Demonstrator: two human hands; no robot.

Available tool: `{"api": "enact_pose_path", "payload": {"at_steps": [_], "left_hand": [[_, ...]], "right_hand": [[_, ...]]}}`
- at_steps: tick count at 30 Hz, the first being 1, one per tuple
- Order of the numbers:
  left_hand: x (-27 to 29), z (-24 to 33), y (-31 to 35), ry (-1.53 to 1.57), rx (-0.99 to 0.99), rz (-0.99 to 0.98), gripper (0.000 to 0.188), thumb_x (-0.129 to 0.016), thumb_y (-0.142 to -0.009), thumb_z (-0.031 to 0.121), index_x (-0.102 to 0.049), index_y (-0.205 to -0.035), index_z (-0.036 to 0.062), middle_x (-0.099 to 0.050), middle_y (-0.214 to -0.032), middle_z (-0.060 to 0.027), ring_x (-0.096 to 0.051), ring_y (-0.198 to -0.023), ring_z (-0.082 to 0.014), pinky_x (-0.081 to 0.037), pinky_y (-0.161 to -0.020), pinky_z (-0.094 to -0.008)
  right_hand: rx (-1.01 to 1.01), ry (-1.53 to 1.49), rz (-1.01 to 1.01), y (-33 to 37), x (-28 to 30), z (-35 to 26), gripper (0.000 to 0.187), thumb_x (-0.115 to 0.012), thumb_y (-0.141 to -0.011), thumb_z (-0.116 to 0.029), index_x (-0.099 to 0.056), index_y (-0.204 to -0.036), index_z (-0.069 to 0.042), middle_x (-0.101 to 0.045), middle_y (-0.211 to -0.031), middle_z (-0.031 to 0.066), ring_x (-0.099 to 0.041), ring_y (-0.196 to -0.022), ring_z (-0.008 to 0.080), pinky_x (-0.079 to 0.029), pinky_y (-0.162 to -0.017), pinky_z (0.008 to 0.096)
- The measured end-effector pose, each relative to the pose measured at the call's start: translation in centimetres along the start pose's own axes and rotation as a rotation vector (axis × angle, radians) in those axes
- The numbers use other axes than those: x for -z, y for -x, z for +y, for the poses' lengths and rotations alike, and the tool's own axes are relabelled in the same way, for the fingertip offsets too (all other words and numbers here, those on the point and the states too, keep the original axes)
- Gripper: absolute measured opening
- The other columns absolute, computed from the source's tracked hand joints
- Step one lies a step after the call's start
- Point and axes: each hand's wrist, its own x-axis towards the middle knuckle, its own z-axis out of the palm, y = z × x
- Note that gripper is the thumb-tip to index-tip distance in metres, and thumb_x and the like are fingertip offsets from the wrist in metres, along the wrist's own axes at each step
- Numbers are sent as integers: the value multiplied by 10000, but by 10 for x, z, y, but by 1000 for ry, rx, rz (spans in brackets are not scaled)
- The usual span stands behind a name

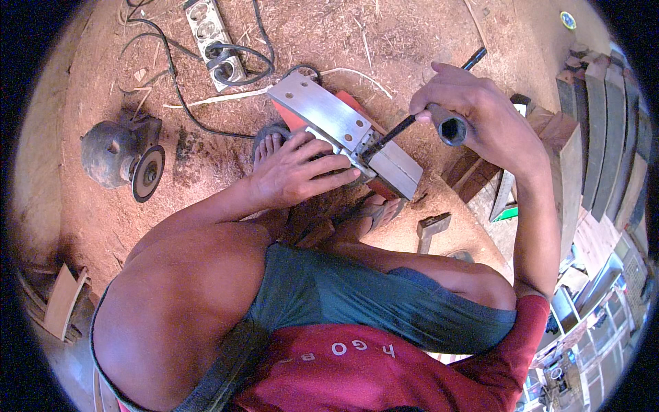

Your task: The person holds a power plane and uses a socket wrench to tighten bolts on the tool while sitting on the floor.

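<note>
An electric planer (pixel 322 110) with an orange body lies upside down, its shiny metal sole facing up, close to my sandalled feet. My left hand (pixel 295 168) rests over its near side, fingers curled against the body and holding it. My right hand (pixel 480 113) is closed around a black rod tool (pixel 395 135). The rod's lower end meets the planer at the gap between the two sole plates, by the cutter area. A hollow, dark socket end (pixel 452 130) points out from the same fist. Whether it joins the rod is hidden by my fingers.
A motor with a cutting disc (pixel 147 174) stands on the left. Beyond the planer lies a power strip (pixel 206 31) with plugged-in black cables. A hammer (pixel 432 230) lies to the right of my feet. Wooden blocks (pixel 559 137) and stacked curved boards (pixel 600 130) fill the right side.
</note>
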Motion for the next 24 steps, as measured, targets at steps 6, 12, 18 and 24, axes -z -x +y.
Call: {"api": "enact_pose_path", "payload": {"at_steps": [6, 12, 18, 24], "left_hand": [[-1, 0, 1, 7, 6, -4, 539, -599, -906, 191, -672, -1440, 226, -664, -1350, 17, -616, -1140, -223, -475, -974, -454], [-1, 0, 1, 5, 2, -15, 530, -599, -906, 192, -681, -1428, 228, -664, -1352, 17, -618, -1159, -227, -476, -992, -465], [-3, -1, 3, 0, -1, -9, 538, -608, -899, 193, -681, -1431, 225, -663, -1357, 19, -618, -1161, -228, -476, -1007, -469], [0, 0, 1, -5, -1, -25, 541, -605, -902, 187, -679, -1437, 218, -664, -1360, 22, -615, -1159, -225, -474, -1019, -468]], "right_hand": [[-14, 17, -14, 0, -2, 1, 226, -725, -965, -203, -744, -1109, -30, -717, -996, 159, -680, -1009, 385, -534, -921, 496], [-29, 19, -32, 2, -1, 2, 238, -709, -973, -203, -737, -1136, -32, -712, -1028, 163, -671, -1031, 388, -533, -926, 495], [9, 20, -23, 1, -2, 5, 233, -707, -976, -196, -739, -1131, -24, -714, -1030, 162, -673, -1037, 386, -534, -946, 487], [-11, 6, -43, 1, 0, 3, 216, -713, -969, -189, -740, -1113, -30, -723, -1041, 158, -676, -1047, 385, -528, -974, 492]]}}
